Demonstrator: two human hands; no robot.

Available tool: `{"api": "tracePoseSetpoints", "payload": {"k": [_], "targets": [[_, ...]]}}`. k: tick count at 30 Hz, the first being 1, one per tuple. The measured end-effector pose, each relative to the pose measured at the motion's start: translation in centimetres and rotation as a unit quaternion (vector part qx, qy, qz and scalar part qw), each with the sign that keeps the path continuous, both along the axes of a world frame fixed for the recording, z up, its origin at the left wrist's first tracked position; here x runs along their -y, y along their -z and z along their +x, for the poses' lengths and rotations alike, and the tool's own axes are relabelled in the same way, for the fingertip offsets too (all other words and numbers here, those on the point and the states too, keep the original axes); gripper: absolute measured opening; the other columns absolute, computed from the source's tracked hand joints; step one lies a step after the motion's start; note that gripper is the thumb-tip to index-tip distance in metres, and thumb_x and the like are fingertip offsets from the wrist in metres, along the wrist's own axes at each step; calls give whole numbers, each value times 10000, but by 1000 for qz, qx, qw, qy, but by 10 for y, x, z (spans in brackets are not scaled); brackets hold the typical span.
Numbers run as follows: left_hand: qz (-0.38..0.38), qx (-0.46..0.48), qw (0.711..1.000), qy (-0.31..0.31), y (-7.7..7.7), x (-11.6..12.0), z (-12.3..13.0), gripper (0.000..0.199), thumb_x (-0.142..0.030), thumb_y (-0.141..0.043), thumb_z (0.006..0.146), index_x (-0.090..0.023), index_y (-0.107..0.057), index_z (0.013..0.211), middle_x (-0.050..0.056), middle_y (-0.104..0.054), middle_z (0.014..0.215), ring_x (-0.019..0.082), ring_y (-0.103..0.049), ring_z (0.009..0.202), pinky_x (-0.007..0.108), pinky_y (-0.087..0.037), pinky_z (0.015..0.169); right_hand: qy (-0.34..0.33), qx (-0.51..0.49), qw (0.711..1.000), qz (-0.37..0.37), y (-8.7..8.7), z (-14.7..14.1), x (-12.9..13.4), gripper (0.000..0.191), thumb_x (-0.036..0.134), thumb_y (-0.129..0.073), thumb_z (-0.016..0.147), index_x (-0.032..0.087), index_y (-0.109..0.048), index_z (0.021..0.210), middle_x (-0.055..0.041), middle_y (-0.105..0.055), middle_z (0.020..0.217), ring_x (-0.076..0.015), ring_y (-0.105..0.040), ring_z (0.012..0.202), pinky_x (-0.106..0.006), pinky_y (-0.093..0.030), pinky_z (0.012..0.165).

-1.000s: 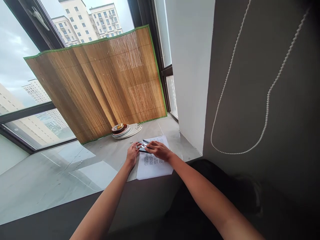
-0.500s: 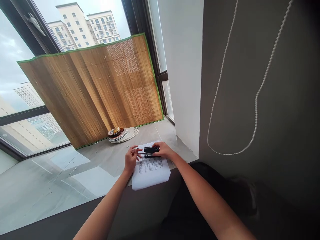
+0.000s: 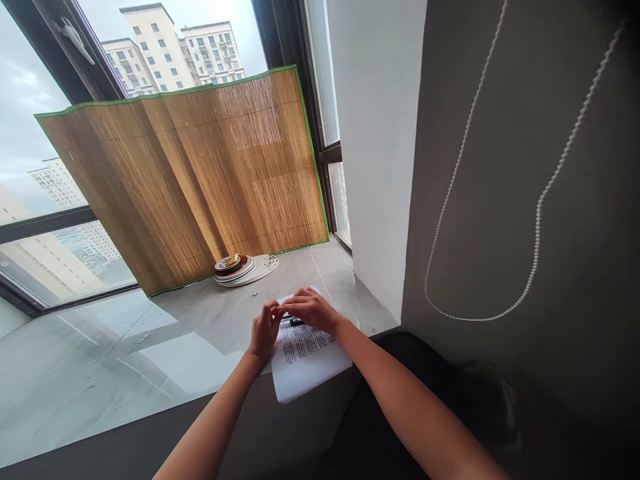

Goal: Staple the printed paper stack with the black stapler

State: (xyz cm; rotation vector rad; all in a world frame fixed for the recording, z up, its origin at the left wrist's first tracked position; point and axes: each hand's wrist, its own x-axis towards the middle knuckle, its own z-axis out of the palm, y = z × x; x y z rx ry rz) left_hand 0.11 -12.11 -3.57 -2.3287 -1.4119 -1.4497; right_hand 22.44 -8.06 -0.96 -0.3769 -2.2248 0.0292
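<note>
A black stapler [image 3: 296, 322] lies over a printed sheet of paper [image 3: 309, 373], mostly covered by my hands. My right hand [image 3: 313, 311] reaches across its top, fingers bent over it and pointing left. At the stapler's left end, my left hand [image 3: 265, 325] has its fingers curled in, their tips meeting those of the right hand. Whether a small piece is pinched between the fingertips cannot be seen. The paper's near edge hangs over the front of the grey window ledge [image 3: 200, 310].
A stack of plates [image 3: 235, 272] stands behind the hands, against a bamboo mat [image 3: 200, 180] leaning on the window. To the right is a white wall corner [image 3: 375, 167]. A beaded blind cord [image 3: 463, 319] hangs beyond it.
My right hand has moved from the stapler's right side to over its top, hiding most of it. The left fingers have closed in. The paper has shifted slightly right and nearer.
</note>
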Motion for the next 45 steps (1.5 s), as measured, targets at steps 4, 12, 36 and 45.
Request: {"api": "tracePoseSetpoints", "payload": {"k": [4,12,36,45], "targets": [[12,-1,1000,27,0,1,3,176,-403,-551,1052,-255,-486,1120,39,-784,933,180,-747,717,277,-551,651,1,-69,997,-22,1,-4,0,150,275,-645,1038,250,-784,1087,-40,-804,1018,-197,-652,965,-352,-461,909],[9,98,994,-56,-10,3,7,116,-339,-472,1075,-234,-521,1079,29,-708,917,161,-672,726,289,-532,713,181,-251,930,-200,-9,30,-40,122,254,-735,931,225,-804,1026,-48,-802,960,-212,-681,885,-346,-546,867],[-191,-184,917,-298,-2,-63,-61,452,-157,-480,961,-109,-615,1389,236,-571,1504,366,-555,1370,516,-472,1099,253,-133,911,-298,0,54,-50,275,383,-605,1009,212,-783,888,-32,-773,890,-174,-662,804,-293,-496,831],[-165,-177,943,-230,-4,-58,-63,207,-144,-501,926,-197,-673,1028,136,-734,1057,305,-682,1054,416,-518,949,38,26,955,-292,-2,36,-6,498,478,-849,834,243,-723,1255,-62,-741,1163,-237,-666,1079,-330,-499,933]]}}
